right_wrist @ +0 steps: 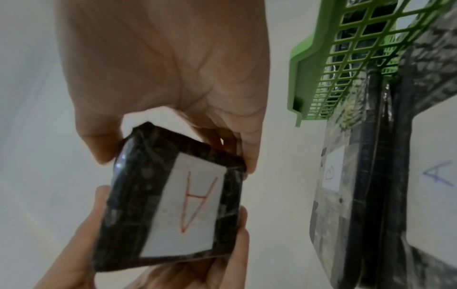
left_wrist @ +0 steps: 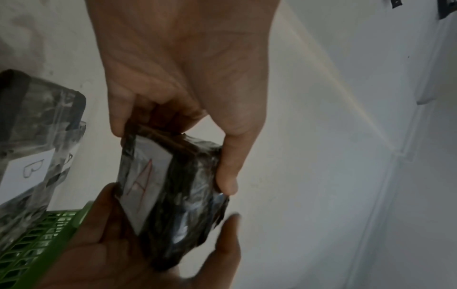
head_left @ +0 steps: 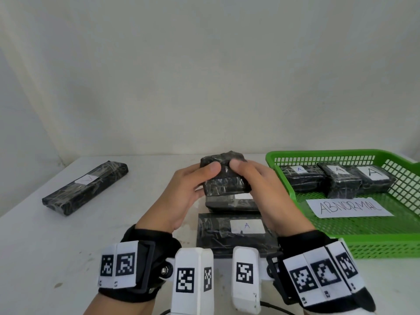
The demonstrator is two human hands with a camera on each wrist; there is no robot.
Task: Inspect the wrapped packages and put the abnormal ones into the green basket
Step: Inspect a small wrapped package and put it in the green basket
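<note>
**Small "A" package held up in both hands beside the green basket**

The white table [head_left: 56,242] carries everything here. On its right side sits the green basket [head_left: 386,244], a mesh tray with a paper sheet reading "ABNORMAL" [head_left: 350,207] on its floor and three black wrapped packages [head_left: 336,179] along its far wall, each with a white label marked A. Far to the left, well apart, lies a long wrapped bar [head_left: 85,188], its long axis running diagonally away from the person. In front of the person lies a flat package labelled A [head_left: 236,233], with another wrapped package [head_left: 231,204] just beyond it.

Above those two, the held package [head_left: 223,176] is off the table, clamped between the left hand [head_left: 181,196] and the right hand [head_left: 268,192], with both thumbs pressed on its near upper face and the fingers curled underneath. The right wrist view shows its underside label [right_wrist: 190,211], a red A, facing down and away from the person's eyes.

It is a short, thick block, its longer side running roughly left to right between the palms. The glossy film over black wrap looks slick and crinkly, so a grip across the two short ends seems safest. It appears light and fairly stiff, though one far corner looks bunched.
</note>
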